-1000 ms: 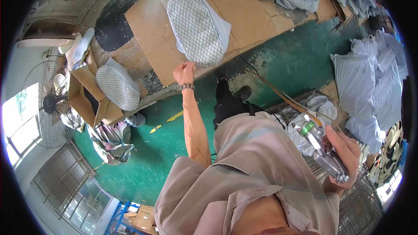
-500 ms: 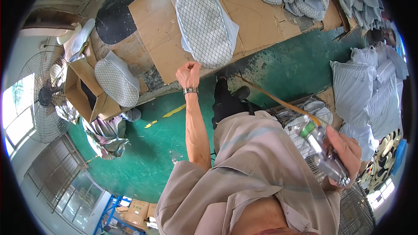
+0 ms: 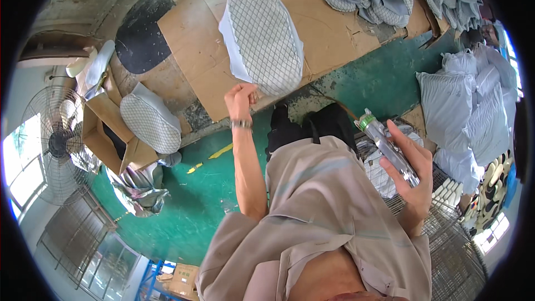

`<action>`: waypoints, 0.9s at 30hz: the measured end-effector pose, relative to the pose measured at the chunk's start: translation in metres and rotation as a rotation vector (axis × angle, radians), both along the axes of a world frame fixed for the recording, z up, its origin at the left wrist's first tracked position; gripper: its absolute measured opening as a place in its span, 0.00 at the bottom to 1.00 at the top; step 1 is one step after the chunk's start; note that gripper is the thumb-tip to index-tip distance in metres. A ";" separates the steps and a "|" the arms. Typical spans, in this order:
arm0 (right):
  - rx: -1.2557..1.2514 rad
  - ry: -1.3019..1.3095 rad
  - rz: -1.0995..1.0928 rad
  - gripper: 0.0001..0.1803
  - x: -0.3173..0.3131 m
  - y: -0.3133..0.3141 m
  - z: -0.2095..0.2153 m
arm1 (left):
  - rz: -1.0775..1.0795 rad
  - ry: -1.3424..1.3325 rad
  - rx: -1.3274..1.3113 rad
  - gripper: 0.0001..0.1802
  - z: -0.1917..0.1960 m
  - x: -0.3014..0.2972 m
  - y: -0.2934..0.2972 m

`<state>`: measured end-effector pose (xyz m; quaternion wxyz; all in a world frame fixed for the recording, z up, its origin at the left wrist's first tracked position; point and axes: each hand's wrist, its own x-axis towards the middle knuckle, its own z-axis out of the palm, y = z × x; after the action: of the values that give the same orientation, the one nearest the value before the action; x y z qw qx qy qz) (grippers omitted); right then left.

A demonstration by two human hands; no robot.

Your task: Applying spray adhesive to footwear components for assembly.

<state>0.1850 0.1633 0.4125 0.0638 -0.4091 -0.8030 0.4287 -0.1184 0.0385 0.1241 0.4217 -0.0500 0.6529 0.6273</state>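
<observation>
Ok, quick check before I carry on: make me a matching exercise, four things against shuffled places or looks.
Things:
1. Metal tool
2. Fan
3. Left hand
4. Box

Places or looks:
A. By the near end of the quilted pad
B. Brown, top open
C. In the right hand
D. Round wire guard, far left

Pairs: 1-C, 2-D, 3-A, 4-B

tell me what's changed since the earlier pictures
The right hand has moved the silver tool leftward and closer to the cardboard. The quilted piece seems turned, showing more grey on its left. The left hand stayed by its near end.
</observation>
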 end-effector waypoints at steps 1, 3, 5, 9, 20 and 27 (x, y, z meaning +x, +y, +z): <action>-0.044 0.000 -0.040 0.33 -0.004 0.001 -0.003 | -0.014 0.101 -0.133 0.07 -0.004 -0.006 0.008; 0.021 -0.017 -0.014 0.33 -0.007 0.014 -0.014 | -0.025 0.148 -0.075 0.07 0.029 -0.004 0.013; 0.038 -0.010 -0.001 0.33 -0.010 0.009 -0.006 | 0.001 0.143 0.034 0.07 0.077 -0.003 0.010; -0.013 0.020 0.030 0.33 -0.031 0.041 -0.045 | 0.020 0.077 -0.004 0.07 0.056 -0.031 0.043; -0.039 0.007 0.309 0.37 -0.032 0.066 -0.095 | 0.161 -0.010 0.369 0.06 0.110 -0.059 0.076; 0.028 -0.035 0.235 0.41 -0.015 0.086 -0.092 | 0.051 0.283 0.409 0.07 0.156 -0.134 0.199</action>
<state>0.1699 0.2491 0.3207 0.0049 -0.3185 -0.8525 0.4146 -0.2522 0.2375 0.2802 0.3112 0.1084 0.5633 0.7577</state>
